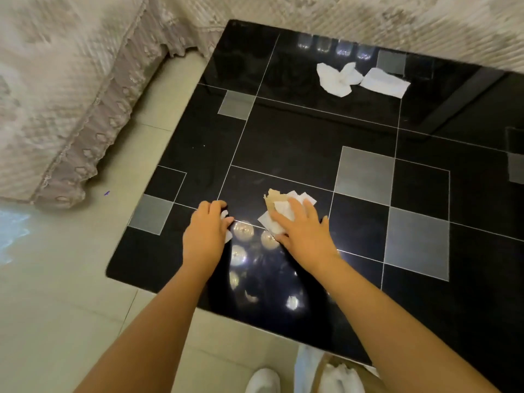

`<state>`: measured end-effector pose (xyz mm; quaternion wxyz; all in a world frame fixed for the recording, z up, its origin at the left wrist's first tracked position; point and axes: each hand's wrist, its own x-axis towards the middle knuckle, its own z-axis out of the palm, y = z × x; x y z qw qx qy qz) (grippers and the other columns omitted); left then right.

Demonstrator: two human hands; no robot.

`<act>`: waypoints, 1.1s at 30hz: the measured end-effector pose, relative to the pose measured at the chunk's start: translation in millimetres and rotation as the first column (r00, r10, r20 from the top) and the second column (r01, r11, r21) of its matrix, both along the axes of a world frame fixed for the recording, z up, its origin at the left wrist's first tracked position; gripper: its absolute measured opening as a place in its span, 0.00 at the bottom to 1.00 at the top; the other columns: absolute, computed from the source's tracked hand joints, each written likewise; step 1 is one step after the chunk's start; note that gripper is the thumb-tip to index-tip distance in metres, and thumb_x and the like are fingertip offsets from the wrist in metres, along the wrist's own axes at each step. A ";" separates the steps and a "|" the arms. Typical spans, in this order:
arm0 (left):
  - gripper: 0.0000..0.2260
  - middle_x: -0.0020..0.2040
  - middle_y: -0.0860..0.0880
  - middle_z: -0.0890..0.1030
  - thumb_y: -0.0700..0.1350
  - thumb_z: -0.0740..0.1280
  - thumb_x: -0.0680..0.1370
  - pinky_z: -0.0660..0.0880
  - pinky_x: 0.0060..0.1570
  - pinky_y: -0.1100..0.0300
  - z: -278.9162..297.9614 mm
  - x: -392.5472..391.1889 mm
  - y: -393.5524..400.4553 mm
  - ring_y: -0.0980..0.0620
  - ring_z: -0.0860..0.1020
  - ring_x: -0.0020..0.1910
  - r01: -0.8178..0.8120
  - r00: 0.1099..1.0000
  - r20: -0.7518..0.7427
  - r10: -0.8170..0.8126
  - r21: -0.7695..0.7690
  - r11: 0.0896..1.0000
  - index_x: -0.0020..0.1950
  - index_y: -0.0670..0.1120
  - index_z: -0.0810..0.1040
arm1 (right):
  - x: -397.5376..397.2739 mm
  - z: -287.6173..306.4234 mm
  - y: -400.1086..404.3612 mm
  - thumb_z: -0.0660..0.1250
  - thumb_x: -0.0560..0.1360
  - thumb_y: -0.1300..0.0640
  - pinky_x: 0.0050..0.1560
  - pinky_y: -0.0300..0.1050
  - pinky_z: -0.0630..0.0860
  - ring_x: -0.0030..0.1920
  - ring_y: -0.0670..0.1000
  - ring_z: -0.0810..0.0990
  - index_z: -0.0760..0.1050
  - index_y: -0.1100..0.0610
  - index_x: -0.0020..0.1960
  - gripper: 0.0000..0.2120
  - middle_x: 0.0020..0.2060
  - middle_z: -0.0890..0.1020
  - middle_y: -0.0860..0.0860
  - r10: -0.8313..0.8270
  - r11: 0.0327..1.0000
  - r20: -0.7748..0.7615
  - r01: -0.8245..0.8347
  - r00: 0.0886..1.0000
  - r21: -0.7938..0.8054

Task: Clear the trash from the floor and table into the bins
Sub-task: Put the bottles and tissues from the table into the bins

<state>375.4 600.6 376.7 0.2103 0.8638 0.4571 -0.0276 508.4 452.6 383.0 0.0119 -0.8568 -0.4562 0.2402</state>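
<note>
On the glossy black table (297, 137) lies a small heap of white tissue and torn brown paper (279, 201). My right hand (303, 225) rests on that heap with fingers spread over it. My left hand (205, 232) is curled round a small white tissue scrap (226, 222) near the table's left front part. Farther back lie a crumpled white tissue (337, 79) and a flat white napkin (385, 82), side by side.
A sofa with a lace-trimmed cover (65, 109) stands to the left of the table. Beige floor tiles (71, 293) run between them. White paper or cloth with brown material (337, 373) lies on the floor below the table's front edge, beside a white shoe (262, 381).
</note>
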 end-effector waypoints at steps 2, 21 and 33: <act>0.10 0.58 0.50 0.73 0.48 0.60 0.81 0.72 0.49 0.55 1.7 14.4 -5.7 0.50 0.74 0.55 0.068 0.995 0.080 -0.064 -0.050 0.996 0.62 0.50 0.72 | 3.4 0.9 -2.9 0.59 0.79 0.55 0.56 0.57 0.70 0.66 0.60 0.64 0.56 0.45 0.74 0.26 0.67 0.64 0.54 0.041 0.998 0.100 -0.045 0.994 0.040; 0.24 0.66 0.46 0.70 0.55 0.66 0.77 0.66 0.61 0.56 15.2 385.0 57.3 0.48 0.67 0.65 0.388 0.758 0.600 -0.256 -0.100 0.916 0.71 0.49 0.67 | 306.0 20.3 61.5 0.61 0.77 0.57 0.47 0.51 0.73 0.55 0.58 0.71 0.71 0.58 0.63 0.16 0.55 0.75 0.57 -0.638 0.711 0.149 0.505 0.755 0.489; 0.24 0.62 0.47 0.73 0.62 0.62 0.75 0.64 0.62 0.42 -61.4 455.3 82.4 0.44 0.72 0.59 0.614 0.648 0.258 -0.717 0.379 0.692 0.65 0.50 0.73 | 378.5 -56.9 78.9 0.54 0.79 0.41 0.70 0.69 0.42 0.75 0.54 0.54 0.62 0.42 0.72 0.22 0.73 0.61 0.50 -0.633 0.738 0.162 0.528 0.757 0.420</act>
